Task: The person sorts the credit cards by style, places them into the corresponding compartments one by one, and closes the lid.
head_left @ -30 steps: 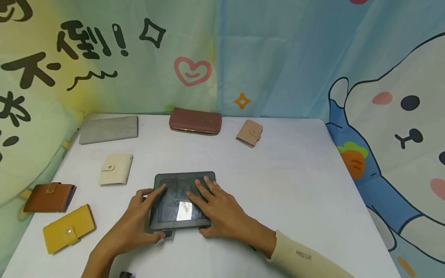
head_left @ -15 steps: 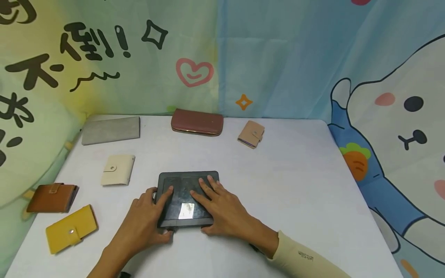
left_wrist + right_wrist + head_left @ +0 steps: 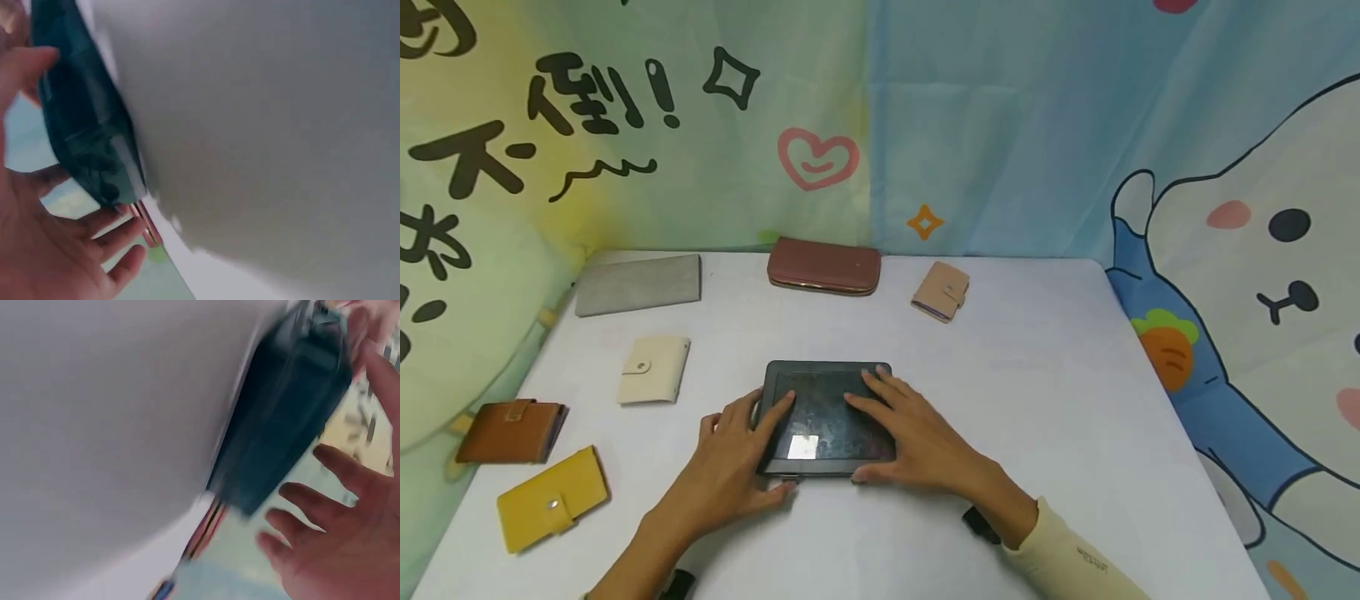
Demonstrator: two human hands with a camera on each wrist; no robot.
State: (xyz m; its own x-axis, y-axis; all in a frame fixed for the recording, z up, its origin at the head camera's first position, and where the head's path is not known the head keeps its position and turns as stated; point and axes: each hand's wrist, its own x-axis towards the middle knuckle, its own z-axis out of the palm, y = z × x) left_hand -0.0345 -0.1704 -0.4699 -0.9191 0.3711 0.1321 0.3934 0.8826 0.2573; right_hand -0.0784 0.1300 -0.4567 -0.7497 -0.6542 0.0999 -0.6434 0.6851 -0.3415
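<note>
A black box (image 3: 823, 429) with a glossy see-through panel on top sits near the middle of the white table. My left hand (image 3: 733, 467) holds its left end, with the index finger along the top, the thumb at the near edge and the other fingers by the left side. On the right end, my right hand (image 3: 925, 437) spans the box, fingers spread over the top toward the far edge and thumb at the near edge. Both wrist views show the dark box (image 3: 87, 106) side-on and blurred, fingers beside it. Its underside is hidden.
Along the back lie a grey long wallet (image 3: 638, 285), a maroon zip wallet (image 3: 823, 267) and a tan card holder (image 3: 941, 292). A cream wallet (image 3: 653, 370), a brown wallet (image 3: 512, 432) and a yellow wallet (image 3: 553, 500) lie at the left. A printed curtain (image 3: 1000, 125) hangs behind.
The black box has moved right and slightly away from me, both hands moving with it. The left fingers have shifted along its left side. The wallets have stayed put.
</note>
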